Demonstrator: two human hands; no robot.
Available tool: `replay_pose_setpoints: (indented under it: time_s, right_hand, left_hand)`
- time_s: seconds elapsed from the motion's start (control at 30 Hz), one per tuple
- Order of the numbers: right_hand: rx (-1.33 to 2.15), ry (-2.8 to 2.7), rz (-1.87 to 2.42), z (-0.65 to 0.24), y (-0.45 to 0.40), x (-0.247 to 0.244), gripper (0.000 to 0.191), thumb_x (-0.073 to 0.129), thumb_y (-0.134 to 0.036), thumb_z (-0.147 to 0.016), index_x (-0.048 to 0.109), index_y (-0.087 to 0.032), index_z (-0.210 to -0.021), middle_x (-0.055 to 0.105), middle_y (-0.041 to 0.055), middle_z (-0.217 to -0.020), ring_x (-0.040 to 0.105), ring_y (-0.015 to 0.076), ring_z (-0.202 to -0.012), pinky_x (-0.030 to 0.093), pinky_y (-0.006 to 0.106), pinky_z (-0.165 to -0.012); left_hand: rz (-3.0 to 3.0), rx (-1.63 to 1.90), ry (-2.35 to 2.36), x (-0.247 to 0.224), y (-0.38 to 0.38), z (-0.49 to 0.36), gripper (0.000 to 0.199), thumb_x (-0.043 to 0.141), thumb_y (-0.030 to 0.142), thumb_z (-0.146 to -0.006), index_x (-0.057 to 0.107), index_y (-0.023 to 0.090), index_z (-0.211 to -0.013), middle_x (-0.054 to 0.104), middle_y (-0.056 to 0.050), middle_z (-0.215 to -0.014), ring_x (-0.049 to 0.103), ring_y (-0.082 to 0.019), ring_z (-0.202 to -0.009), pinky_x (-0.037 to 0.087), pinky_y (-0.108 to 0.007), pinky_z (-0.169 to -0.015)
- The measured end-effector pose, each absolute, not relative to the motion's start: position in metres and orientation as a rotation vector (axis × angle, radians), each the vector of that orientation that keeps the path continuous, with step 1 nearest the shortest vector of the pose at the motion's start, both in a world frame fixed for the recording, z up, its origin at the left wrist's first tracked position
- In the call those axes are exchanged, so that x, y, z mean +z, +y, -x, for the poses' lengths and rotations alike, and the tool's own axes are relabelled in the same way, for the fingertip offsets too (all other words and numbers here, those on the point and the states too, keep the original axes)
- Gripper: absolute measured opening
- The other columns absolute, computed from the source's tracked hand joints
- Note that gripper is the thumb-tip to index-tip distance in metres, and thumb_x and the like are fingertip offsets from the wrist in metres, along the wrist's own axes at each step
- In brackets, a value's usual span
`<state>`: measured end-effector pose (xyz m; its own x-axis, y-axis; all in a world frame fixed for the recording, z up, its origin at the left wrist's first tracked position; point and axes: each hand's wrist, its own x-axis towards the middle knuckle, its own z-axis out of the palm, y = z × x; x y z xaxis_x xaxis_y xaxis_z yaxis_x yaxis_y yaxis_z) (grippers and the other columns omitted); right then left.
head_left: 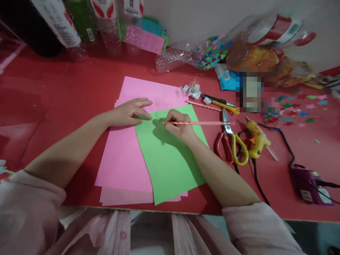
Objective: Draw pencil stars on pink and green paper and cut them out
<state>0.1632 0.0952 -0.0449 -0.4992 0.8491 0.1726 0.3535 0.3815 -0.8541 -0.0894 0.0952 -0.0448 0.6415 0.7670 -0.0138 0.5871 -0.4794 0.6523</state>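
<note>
A green sheet lies slanted over a stack of pink sheets on the red table. My right hand is closed around a pink pencil, its tip near the green sheet's upper left part. Faint pencil marks show there, partly hidden by my hands. My left hand rests flat with fingers spread over the pink paper and the green sheet's upper left edge. A second pencil lies above the green sheet.
To the right are scissors, a yellow glue gun with its cable, a cutter and a purple power box. Plastic bottles, a blue packet and star confetti line the back and right.
</note>
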Motion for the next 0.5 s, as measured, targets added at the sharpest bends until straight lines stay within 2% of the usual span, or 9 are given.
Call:
replay_pose_setpoints:
  time_s: [0.13,0.3,0.37,0.5]
  right_hand:
    - [1.125,-1.912,1.069,-0.163,0.097,-0.045,0.014,0.056,-0.018,-0.07,0.045,-0.022,-0.063,0.046,-0.0054,-0.055,0.038,0.0087,-0.05,0.029,0.024,-0.049]
    - [1.274,-1.67,1.151,-0.163,0.099,-0.036,0.021,0.046,-0.036,-0.09,0.045,-0.024,-0.074,0.046,-0.0063,-0.049,0.038,0.0094,-0.042,0.029,0.024,-0.044]
    - [1.276,-1.691,1.116,-0.162,0.094,-0.026,0.017,0.05,-0.034,-0.089,0.045,-0.024,-0.076,0.045,-0.007,-0.048,0.038,0.0093,-0.042,0.03,0.024,-0.045]
    - [1.411,-1.849,0.939,-0.153,0.074,-0.008,0.01,0.061,-0.022,-0.077,0.051,-0.022,-0.078,0.052,-0.0048,-0.061,0.043,0.0088,-0.052,0.032,0.023,-0.049]
  left_hand:
    - [-2.229,0.383,1.046,-0.045,0.095,0.09,0.033,0.058,0.023,-0.085,0.072,0.027,-0.114,0.036,-0.002,-0.158,0.024,-0.028,-0.149,0.022,-0.049,-0.121]
    - [-2.235,0.404,1.031,-0.047,0.096,0.09,0.032,0.059,0.023,-0.085,0.072,0.027,-0.114,0.037,-0.004,-0.157,0.026,-0.028,-0.148,0.022,-0.049,-0.121]
    - [-2.241,0.407,1.028,-0.048,0.097,0.09,0.032,0.059,0.023,-0.085,0.072,0.028,-0.114,0.037,-0.003,-0.157,0.027,-0.028,-0.148,0.022,-0.049,-0.121]
    - [-2.25,0.387,1.04,-0.047,0.097,0.089,0.032,0.059,0.024,-0.086,0.072,0.027,-0.115,0.037,-0.003,-0.157,0.026,-0.028,-0.148,0.021,-0.049,-0.121]
